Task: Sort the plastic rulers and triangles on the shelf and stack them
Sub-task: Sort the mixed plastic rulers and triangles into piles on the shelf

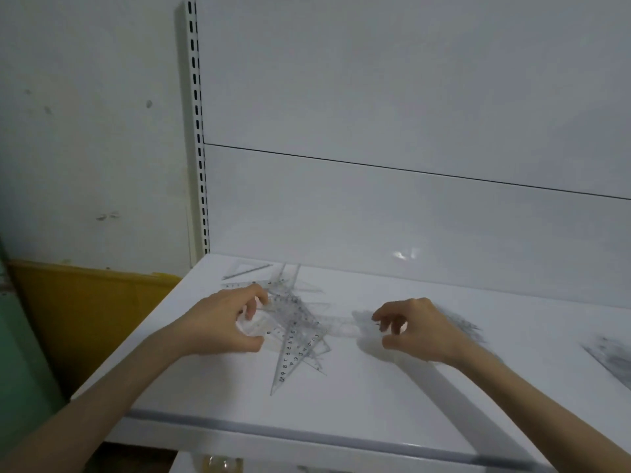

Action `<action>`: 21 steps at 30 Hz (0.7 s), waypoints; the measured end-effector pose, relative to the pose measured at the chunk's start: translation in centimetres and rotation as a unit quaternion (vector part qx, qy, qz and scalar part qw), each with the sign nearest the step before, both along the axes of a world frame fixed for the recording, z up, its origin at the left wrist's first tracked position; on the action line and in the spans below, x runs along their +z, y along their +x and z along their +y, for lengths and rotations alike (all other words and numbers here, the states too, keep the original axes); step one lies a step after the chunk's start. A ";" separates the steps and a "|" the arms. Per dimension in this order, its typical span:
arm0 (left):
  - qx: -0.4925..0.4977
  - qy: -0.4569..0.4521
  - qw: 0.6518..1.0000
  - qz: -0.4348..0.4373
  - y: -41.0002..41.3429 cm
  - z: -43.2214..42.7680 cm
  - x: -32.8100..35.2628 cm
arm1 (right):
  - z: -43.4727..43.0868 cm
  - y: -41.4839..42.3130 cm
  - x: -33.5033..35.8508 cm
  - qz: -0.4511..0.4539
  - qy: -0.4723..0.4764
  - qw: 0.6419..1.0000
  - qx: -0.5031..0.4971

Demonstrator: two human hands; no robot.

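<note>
A jumbled pile of clear plastic rulers and triangles (297, 331) lies on the white shelf (341, 397), left of centre. My left hand (227, 324) is at the pile's left side, with fingers and thumb curled round a clear piece at its edge. My right hand (415, 327) is to the right of the pile with curled fingers. Its fingertips and thumb are at the end of a straight clear ruler (341, 326) that sticks out of the pile. Whether it grips that ruler is unclear. More blurred clear pieces (461, 324) show behind that hand.
A flat stack of clear pieces (613, 361) lies at the shelf's right edge. The shelf's white back panel (409, 216) rises behind, with a slotted upright (199, 165) at the left. A yellow bin (88, 308) stands beside the shelf on the left.
</note>
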State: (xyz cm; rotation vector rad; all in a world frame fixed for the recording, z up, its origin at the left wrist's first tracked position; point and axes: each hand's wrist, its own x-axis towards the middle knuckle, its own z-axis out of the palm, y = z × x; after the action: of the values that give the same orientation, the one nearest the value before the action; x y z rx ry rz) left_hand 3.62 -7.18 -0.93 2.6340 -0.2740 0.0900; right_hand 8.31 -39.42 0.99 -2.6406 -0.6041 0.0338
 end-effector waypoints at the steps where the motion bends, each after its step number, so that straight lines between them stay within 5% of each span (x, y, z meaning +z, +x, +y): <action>1: 0.002 0.010 1.000 -0.008 0.0 -0.5 0.2 | -0.5 -0.3 0.0 0.000 -0.019 1.000 0.009; 8: 0.018 0.028 0.998 -0.057 -0.7 -2.8 0.2 | -0.8 -1.1 -0.8 -0.057 -0.090 0.993 0.042; 13: 0.019 0.005 0.997 -0.079 -1.0 -3.3 0.0 | -1.7 -2.0 -0.8 -0.024 0.022 0.999 0.036; 21: -0.077 -0.108 0.983 -0.127 2.2 -12.1 0.5 | -10.3 -5.0 -0.4 -0.053 0.056 0.996 -0.051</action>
State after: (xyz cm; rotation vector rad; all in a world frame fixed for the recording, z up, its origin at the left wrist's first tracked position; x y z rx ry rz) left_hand 5.85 -19.30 -0.41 2.3745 -0.5234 0.3832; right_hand 3.29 -49.76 0.55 -2.5730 -0.4899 -0.1665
